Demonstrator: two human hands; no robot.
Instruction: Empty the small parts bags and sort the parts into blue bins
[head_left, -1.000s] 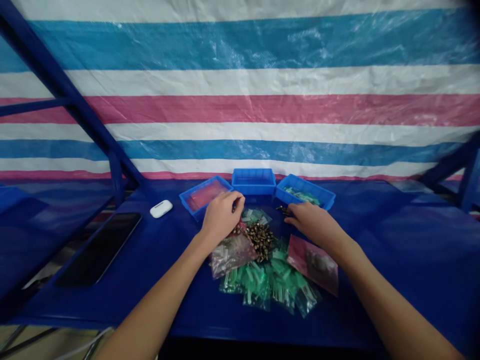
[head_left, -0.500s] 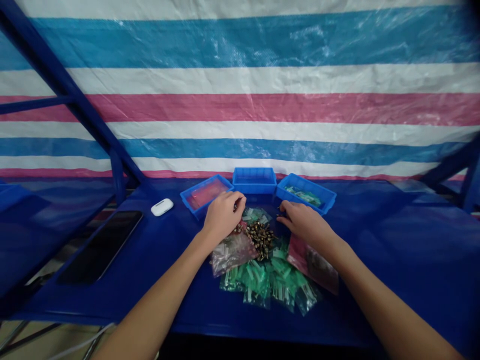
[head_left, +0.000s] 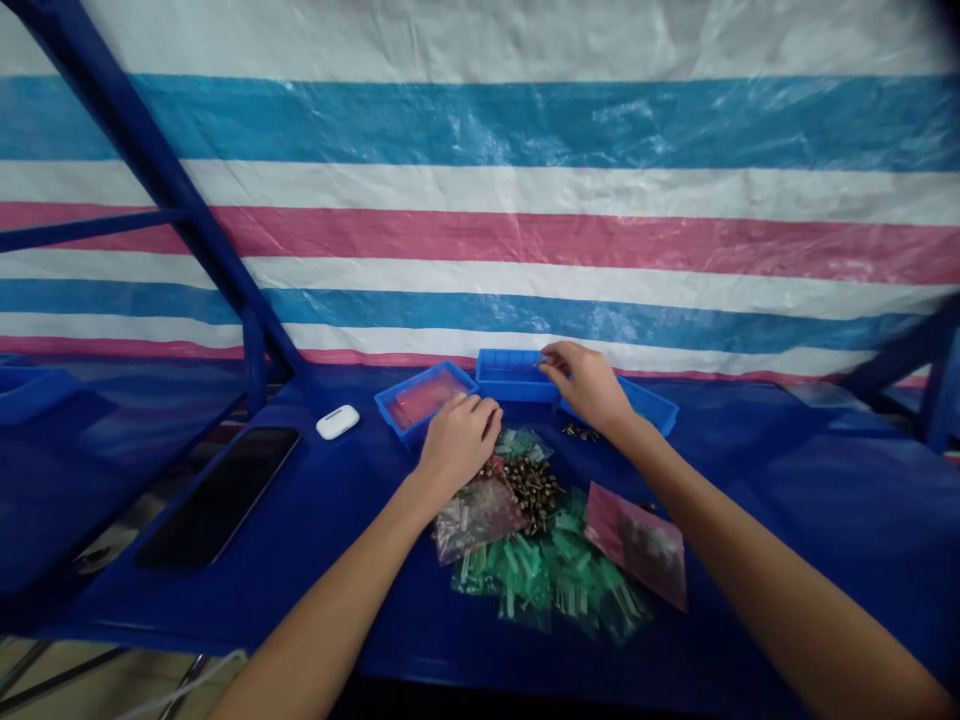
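Note:
My right hand (head_left: 589,385) reaches over the middle blue plastic tray (head_left: 510,376), its pinched fingertips at the tray's right end, seemingly on a tiny brass part. My left hand (head_left: 459,440) rests curled beside the left blue tray (head_left: 424,396), just above a heap of brass fittings (head_left: 531,490). Whatever its fingers hold is hidden. Around the heap lie a clear bag of white pieces (head_left: 476,518), green-tinted bags (head_left: 551,585) and a pinkish bag (head_left: 637,545). A few brass fittings (head_left: 581,432) sit apart near the right blue tray (head_left: 656,408), which my right wrist partly hides.
A white earbud case (head_left: 337,422) and a black phone (head_left: 217,497) lie on the blue table (head_left: 750,520) to the left. A blue metal frame post (head_left: 165,170) rises at left, with a striped tarpaulin (head_left: 480,200) behind the table.
My right hand has moved up and left from the small brass group to over the middle tray. My left hand has barely moved. The view has tilted slightly.

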